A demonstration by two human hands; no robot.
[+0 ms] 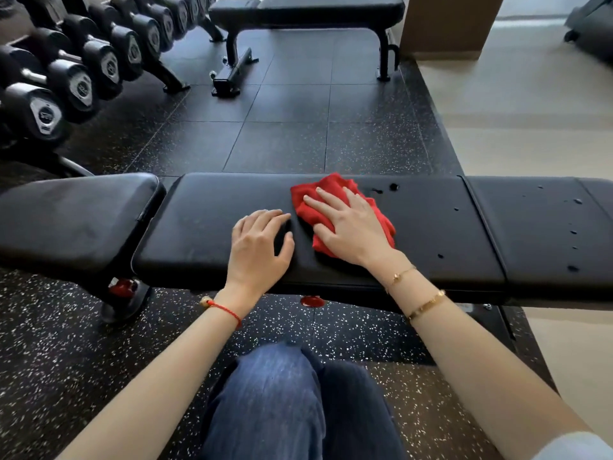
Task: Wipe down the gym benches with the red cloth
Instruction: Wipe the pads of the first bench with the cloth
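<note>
The cloth [335,207] is being pressed flat on the tabletop [212,227] mid-pad under the right hand [351,227], fingers spread, nothing clamped. The left hand [260,247] is being rested open just beside it, bracing. Droplets [393,186] are lying to the right; strokes are best being carried that way, overlapped, pressure kept even.

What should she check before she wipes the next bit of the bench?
1. Red cloth flat under the right hand: ok.
2. Left hand resting on the pad, clear of the cloth: ok.
3. Droplets on the pad to the right of the cloth: not ok, unwiped.
4. Right-end pad dry: not ok, spotted.
5. Left seat pad clean: cannot tell.
6. Far bench wiped: cannot tell.
</note>
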